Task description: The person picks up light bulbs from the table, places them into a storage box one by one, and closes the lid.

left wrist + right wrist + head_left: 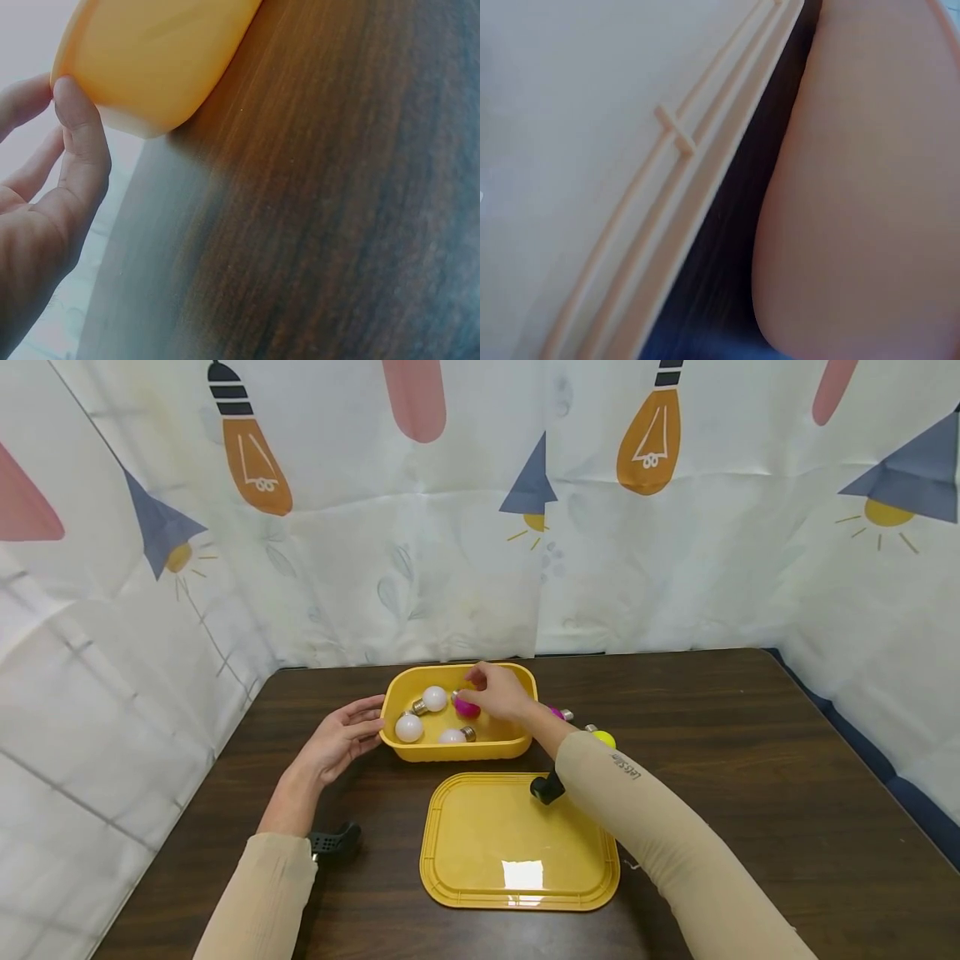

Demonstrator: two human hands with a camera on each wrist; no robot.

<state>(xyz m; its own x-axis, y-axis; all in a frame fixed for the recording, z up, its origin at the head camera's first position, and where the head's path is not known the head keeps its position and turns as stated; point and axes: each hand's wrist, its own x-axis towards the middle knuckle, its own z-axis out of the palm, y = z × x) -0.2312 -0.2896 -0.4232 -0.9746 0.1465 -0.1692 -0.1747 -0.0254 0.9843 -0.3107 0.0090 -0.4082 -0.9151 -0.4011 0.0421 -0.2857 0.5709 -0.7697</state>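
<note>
A yellow tub holds several white bulbs and a magenta bulb. My right hand reaches into it over the right side, thumb right at the magenta bulb and overlapping it. A gap shows between that thumb and the index finger. My left hand touches the tub's left end from outside. In the left wrist view, its thumb lies against the tub wall, other fingers beside the edge. The right wrist view shows a blurred stretch of skin, with fingertips out of frame.
A yellow tray lies in front of the tub, under the right forearm. Right of the tub, another magenta bulb and a yellow bulb lie on the dark wooden table, partly hidden by the arm. A patterned curtain hangs behind.
</note>
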